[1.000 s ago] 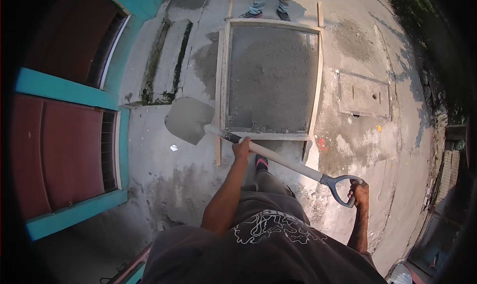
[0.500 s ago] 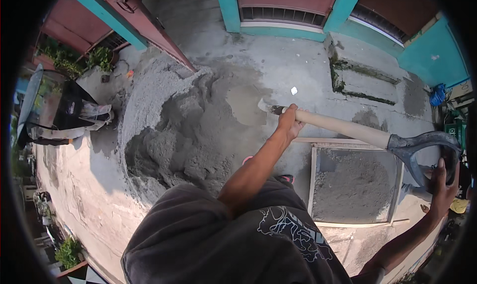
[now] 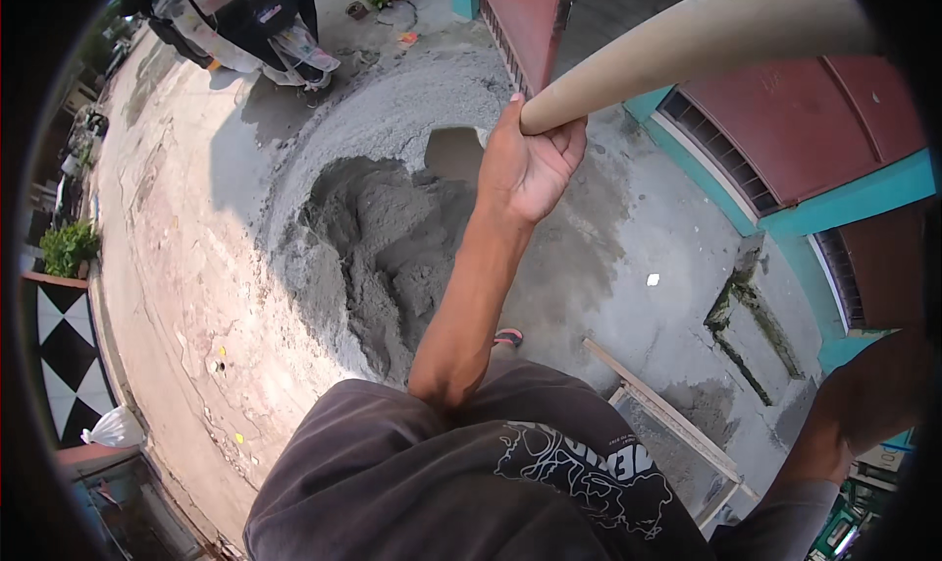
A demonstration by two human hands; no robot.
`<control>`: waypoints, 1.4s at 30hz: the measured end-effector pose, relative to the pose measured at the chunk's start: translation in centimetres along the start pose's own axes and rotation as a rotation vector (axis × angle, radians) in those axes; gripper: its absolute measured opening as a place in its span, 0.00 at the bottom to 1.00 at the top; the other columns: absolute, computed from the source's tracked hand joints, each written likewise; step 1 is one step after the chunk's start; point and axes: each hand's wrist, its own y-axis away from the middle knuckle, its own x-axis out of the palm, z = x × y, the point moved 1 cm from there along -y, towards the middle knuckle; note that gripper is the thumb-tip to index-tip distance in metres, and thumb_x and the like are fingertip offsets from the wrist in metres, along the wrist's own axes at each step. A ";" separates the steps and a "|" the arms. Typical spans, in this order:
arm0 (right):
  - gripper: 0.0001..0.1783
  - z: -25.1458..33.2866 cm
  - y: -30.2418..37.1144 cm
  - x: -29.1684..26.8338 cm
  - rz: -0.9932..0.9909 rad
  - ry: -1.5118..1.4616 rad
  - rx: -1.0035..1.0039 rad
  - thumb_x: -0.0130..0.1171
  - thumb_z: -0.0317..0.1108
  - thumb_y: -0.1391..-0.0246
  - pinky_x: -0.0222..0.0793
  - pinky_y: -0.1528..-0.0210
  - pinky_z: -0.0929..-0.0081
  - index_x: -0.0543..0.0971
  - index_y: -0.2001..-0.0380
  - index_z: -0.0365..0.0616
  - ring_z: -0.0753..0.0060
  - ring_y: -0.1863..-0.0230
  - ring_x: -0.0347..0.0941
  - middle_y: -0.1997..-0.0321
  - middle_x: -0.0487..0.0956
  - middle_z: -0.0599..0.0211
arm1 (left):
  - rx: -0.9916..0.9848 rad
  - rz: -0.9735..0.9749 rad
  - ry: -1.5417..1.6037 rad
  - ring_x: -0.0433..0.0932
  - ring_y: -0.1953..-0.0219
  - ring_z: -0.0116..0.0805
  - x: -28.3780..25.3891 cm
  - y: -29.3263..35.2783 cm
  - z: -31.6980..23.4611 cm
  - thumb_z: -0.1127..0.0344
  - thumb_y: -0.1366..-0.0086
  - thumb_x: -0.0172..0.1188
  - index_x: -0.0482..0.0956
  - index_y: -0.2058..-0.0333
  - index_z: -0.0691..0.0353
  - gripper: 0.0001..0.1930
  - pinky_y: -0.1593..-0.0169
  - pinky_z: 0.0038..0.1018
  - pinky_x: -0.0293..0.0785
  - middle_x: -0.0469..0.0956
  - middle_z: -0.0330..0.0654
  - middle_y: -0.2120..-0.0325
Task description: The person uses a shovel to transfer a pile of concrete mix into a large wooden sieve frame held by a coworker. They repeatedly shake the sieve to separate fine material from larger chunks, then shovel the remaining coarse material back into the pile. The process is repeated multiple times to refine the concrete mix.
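My left hand (image 3: 530, 163) is closed round the lower part of a shovel's pale shaft (image 3: 687, 51), which rises toward the upper right. Beyond that hand, the shovel's flat grey-brown blade (image 3: 456, 154) lies against the far part of a grey heap of sand or cement mix (image 3: 383, 237). The heap has a dug-out, darker hollow on its near side. My right forearm (image 3: 873, 394) comes up at the right rim, but the right hand itself is lost past the dark edge, as is the shovel's grip.
A wood-framed screen (image 3: 677, 424) lies on the ground to my right, partly behind my shirt. A red gate (image 3: 530, 21) stands open at the heap's far edge. A low mossy step (image 3: 756, 325) is at right. A dark covered vehicle (image 3: 245, 21) stands far left.
The shovel has been raised and swung left, its blade moving from the heap's right side to its far part. My right hand has left view. The whole view has turned leftward.
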 end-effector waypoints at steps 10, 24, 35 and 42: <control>0.20 9.4 9.2 30.3 0.410 -0.433 -0.363 0.58 0.35 0.63 0.66 0.69 0.68 0.65 0.66 0.42 0.56 0.70 0.68 0.74 0.66 0.60 | 0.437 -0.307 0.024 0.63 0.52 0.45 -16.1 5.1 -17.6 0.49 0.41 0.27 0.49 0.51 0.68 0.28 0.50 0.43 0.56 0.63 0.51 0.55; 0.28 -7.0 38.8 17.2 0.951 -0.351 1.157 0.44 0.46 0.53 0.61 0.57 0.66 0.62 0.55 0.35 0.51 0.60 0.66 0.63 0.69 0.47 | -1.164 -0.747 -1.620 0.73 0.66 0.43 -46.8 25.2 -6.9 0.56 0.47 0.46 0.65 0.61 0.60 0.18 0.65 0.37 0.67 0.71 0.51 0.66; 0.15 18.6 77.4 -25.3 -0.727 0.201 2.560 0.41 0.39 0.53 0.67 0.67 0.61 0.68 0.71 0.36 0.62 0.70 0.70 0.73 0.71 0.55 | -1.458 -0.399 -1.952 0.74 0.65 0.41 -38.1 8.8 -1.7 0.66 0.45 0.41 0.64 0.59 0.69 0.16 0.72 0.25 0.73 0.71 0.52 0.64; 0.18 27.3 81.9 -15.8 -1.178 -0.187 2.728 0.43 0.37 0.50 0.67 0.63 0.63 0.65 0.61 0.34 0.58 0.64 0.69 0.62 0.70 0.49 | -1.225 -0.250 -2.048 0.74 0.71 0.36 -34.7 2.8 9.3 0.65 0.44 0.42 0.64 0.59 0.65 0.15 0.69 0.27 0.71 0.73 0.48 0.69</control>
